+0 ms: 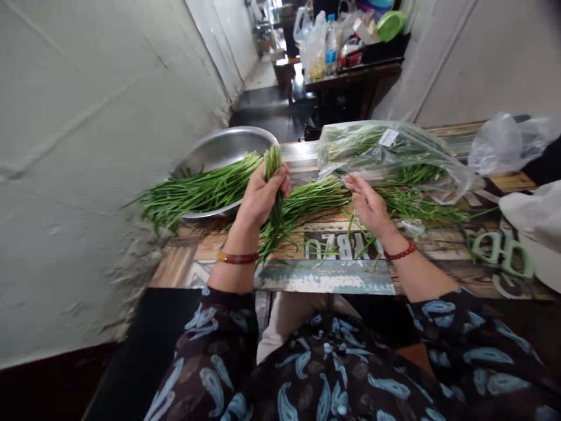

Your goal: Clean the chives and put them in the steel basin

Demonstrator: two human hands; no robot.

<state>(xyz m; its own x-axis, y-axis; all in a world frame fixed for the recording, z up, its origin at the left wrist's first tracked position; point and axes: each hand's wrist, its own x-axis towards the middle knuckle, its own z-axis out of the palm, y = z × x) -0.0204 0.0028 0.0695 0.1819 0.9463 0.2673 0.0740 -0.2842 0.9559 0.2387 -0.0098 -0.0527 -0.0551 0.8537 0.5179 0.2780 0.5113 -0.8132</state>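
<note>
My left hand (262,196) is wrapped round a bunch of chives (273,156), its pale stalk ends pointing up and its leaves hanging down to the table. Beside it, more long chives (205,188) lie in a wide steel basin (219,140), their leaf tips over the rim. Between my hands a loose heap of chives (313,197) rests on the table. My right hand (369,207) hovers by the right end of this heap, fingers stretched out and holding nothing. Behind it lies a clear plastic bag (432,149) with more chives inside.
Green-handled scissors (504,251) lie at the right, next to a pale cap (537,228). A crumpled plastic bag (504,143) sits at the back right. The wood-patterned table (342,275) meets a wall (87,146) on the left. Behind stands another table with a water bottle (331,47).
</note>
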